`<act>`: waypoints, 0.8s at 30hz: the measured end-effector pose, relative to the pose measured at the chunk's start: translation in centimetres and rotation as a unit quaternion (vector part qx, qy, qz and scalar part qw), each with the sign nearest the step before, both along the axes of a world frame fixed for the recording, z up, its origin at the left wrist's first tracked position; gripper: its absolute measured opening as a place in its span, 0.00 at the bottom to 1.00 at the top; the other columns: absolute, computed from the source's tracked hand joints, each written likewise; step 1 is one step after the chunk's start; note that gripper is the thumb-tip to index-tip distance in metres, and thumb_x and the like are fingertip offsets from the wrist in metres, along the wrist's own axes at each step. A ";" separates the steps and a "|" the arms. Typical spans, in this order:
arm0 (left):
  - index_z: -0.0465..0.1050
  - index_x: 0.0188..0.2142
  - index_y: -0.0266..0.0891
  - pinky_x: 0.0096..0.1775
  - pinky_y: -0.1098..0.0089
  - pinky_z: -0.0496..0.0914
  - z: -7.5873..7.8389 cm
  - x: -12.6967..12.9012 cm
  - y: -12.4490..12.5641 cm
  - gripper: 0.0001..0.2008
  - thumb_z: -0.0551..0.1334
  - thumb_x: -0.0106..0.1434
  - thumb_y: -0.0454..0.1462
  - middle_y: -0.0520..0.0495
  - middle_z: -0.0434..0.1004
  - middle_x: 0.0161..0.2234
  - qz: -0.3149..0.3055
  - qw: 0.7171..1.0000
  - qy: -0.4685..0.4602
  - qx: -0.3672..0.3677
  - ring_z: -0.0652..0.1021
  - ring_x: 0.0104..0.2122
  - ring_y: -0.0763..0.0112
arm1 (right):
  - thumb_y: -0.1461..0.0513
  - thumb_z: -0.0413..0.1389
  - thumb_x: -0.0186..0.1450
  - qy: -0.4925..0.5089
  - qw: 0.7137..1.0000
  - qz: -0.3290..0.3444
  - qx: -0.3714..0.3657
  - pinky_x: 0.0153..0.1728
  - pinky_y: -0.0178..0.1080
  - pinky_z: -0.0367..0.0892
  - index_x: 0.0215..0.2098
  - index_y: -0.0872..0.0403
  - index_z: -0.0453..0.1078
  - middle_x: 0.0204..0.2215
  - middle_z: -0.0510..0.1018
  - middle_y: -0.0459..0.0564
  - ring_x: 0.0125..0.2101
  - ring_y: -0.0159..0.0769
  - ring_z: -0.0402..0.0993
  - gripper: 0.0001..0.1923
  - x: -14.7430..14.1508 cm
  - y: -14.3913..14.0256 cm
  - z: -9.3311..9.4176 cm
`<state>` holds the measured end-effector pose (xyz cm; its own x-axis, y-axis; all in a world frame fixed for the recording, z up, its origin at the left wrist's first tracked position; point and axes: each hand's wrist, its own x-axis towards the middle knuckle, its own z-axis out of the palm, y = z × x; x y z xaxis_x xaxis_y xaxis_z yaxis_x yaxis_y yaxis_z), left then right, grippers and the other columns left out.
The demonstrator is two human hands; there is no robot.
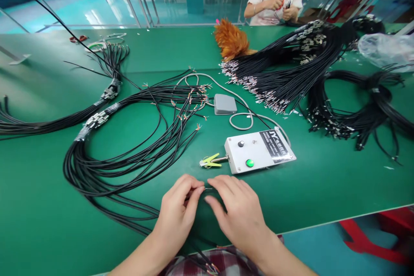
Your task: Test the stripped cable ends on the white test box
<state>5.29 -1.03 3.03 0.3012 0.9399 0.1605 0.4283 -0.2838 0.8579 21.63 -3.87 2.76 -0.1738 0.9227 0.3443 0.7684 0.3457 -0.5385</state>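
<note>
Fine wire end pinched near the worktop's front edge

We saw a thin wire (208, 188) at the left hand's fingertips, above the part of the green worktop (339, 185) nearest its front edge. The left hand (181, 203) pinched it between thumb and forefinger; only a short pale tip showed, and the fingers hid the rest. The right hand (237, 209) grasped nothing that we could make out: its thumb and fingers stood apart around the tip, and we could not tell whether they touched it.

Black cables (71, 170) curved over the left half of the worktop, some passing out of sight behind the left wrist. More stripped ends (210, 267) lay in the lap, cut off by the lower border of our view.

Just beyond the hands sat a white box (250, 151) with a yellow-green clip (211, 161) at its left end; its label was too small for us to read in full. A grey pedal (225, 104) rested farther back.

Towards the far right corner we found cable bundles (291, 77), an orange-brown duster (231, 39) and a clear bag (388, 49), its contents unclear. Past the far edge, a co-worker (274, 0) held something we could not identify.
</note>
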 end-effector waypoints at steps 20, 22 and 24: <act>0.70 0.30 0.39 0.24 0.75 0.63 0.6 -0.3 4.0 0.07 0.59 0.63 0.38 0.53 0.69 0.23 0.080 0.986 -0.076 -0.122 0.71 0.23 0.72 | 0.70 0.62 0.61 -0.302 0.951 0.043 0.040 0.41 0.44 0.52 0.28 0.53 0.73 0.26 0.76 0.45 0.33 0.39 0.69 0.07 1.7 7.4 2.6; 0.70 0.30 0.39 0.24 0.75 0.62 0.4 -0.1 4.2 0.07 0.59 0.63 0.38 0.53 0.70 0.23 0.081 0.987 -0.068 -0.119 0.71 0.23 0.72 | 0.70 0.61 0.61 -0.302 0.951 0.053 0.038 0.41 0.44 0.52 0.27 0.53 0.72 0.25 0.76 0.45 0.32 0.38 0.69 0.08 1.8 7.5 2.8; 0.70 0.29 0.39 0.25 0.74 0.63 0.2 0.1 4.5 0.07 0.59 0.62 0.38 0.53 0.70 0.23 0.084 0.988 -0.063 -0.116 0.71 0.23 0.72 | 0.70 0.61 0.61 -0.300 0.952 0.057 0.035 0.41 0.44 0.52 0.27 0.53 0.72 0.25 0.77 0.46 0.32 0.38 0.69 0.08 1.9 7.5 2.9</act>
